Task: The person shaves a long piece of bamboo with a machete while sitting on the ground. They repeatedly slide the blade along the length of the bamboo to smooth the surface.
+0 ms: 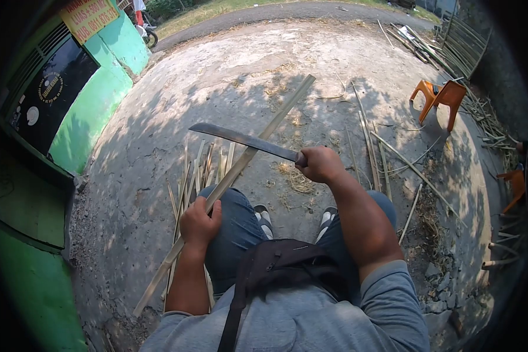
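Note:
My left hand is closed round a long flat bamboo strip, which slants from the lower left up to the upper right across my left knee. In my right hand is the handle of a machete. Its long dark blade points left and crosses over the strip above my left hand; whether blade and strip touch, I cannot tell. More bamboo strips lie beside and beyond my left leg, partly hidden by it.
Loose strips lie on the concrete ground right of my knees. Orange plastic chairs stand at the right, with piled bamboo near them. A green wall runs along the left. A black bag rests on my lap.

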The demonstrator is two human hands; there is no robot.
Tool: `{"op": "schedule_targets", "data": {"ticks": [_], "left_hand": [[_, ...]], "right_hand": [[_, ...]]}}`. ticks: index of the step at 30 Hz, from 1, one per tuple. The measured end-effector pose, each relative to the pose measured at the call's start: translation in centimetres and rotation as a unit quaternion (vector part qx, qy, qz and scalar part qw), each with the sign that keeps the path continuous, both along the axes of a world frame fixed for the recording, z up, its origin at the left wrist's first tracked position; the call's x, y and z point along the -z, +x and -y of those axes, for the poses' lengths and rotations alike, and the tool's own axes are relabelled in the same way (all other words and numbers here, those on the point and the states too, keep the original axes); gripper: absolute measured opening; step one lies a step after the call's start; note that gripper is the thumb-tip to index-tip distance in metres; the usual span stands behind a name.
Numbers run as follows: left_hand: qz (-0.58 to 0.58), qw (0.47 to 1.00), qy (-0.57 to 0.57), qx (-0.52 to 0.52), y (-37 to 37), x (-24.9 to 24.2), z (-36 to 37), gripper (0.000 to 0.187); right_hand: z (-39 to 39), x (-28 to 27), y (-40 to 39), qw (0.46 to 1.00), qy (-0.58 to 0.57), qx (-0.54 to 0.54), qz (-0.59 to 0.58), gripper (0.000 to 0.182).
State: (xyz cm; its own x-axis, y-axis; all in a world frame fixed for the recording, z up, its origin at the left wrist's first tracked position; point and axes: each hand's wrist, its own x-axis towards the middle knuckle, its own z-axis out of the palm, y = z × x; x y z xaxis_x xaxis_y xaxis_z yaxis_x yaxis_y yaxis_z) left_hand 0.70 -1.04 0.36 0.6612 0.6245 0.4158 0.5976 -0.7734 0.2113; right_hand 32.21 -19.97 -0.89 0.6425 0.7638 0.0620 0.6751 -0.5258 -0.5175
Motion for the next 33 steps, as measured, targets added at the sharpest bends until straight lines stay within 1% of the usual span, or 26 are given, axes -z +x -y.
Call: {"op": "schedule_targets", "data": {"ticks": [3, 6, 9, 12, 13, 16, 18, 22, 25, 28, 29, 32, 33], "left_hand": [[0.003, 1.0, -0.001, 0.002, -0.1, 0.1, 0.0, 0.038], [0.008, 1.0, -0.017, -0.003, -0.1, 0.1, -0.3, 0.038], [0.009, 1.0, -0.022, -0.002, -0.5, 0.0, -0.1, 0.038], [0.008, 1.0, -0.027, 0.009, -0.5, -0.1, -0.3, 0.038], [0.006, 0.999, -0.028, 0.013, -0.8, -0.1, -0.4, 0.038], [0.031, 0.998, -0.039, 0.033, -1.3, 0.1, -0.7, 0.039], [0.044, 0.998, -0.048, 0.026, -1.4, 0.3, -1.0, 0.04], [0.028, 0.997, -0.067, 0.012, -1.3, 0.3, -1.1, 0.042], [0.01, 0.998, -0.068, 0.014, -1.2, -0.2, -0.9, 0.043], [0.009, 0.998, -0.059, 0.014, -1.1, -0.1, -1.0, 0.045], [0.014, 0.998, -0.062, 0.014, -1.1, 0.0, -1.0, 0.045], [0.029, 0.997, -0.064, 0.022, -1.1, 0.3, -1.1, 0.044], [0.034, 0.997, -0.063, 0.024, -1.2, 0.5, -1.2, 0.044]], "right_hand": [[0.0, -0.2, 0.0, 0.999, 0.002, 0.007, 0.044, 0.016], [-0.5, 0.1, -1.0, 0.999, -0.021, 0.027, 0.022, 0.018], [-1.2, 1.3, -2.8, 1.0, -0.025, -0.006, 0.015, 0.019], [-1.4, 1.1, -3.6, 0.994, -0.02, -0.058, 0.094, 0.018], [-1.5, 1.0, -3.4, 0.991, -0.002, -0.075, 0.112, 0.016], [-1.1, -0.7, -2.9, 0.987, -0.024, -0.065, 0.142, 0.016], [-1.1, -1.0, -2.2, 0.99, -0.023, -0.036, 0.133, 0.015], [-0.8, -0.5, -1.5, 0.996, -0.001, 0.039, 0.084, 0.012], [-0.4, -0.7, -2.1, 0.998, -0.002, 0.046, 0.041, 0.012], [-0.8, -1.0, -2.8, 0.999, -0.005, 0.025, 0.038, 0.013], [-0.8, -1.3, -2.9, 0.997, -0.025, -0.015, 0.069, 0.017], [-1.8, -2.1, -3.9, 0.989, -0.078, -0.084, 0.091, 0.021], [-2.1, -2.7, -4.4, 0.983, -0.114, -0.105, 0.101, 0.024]]}}
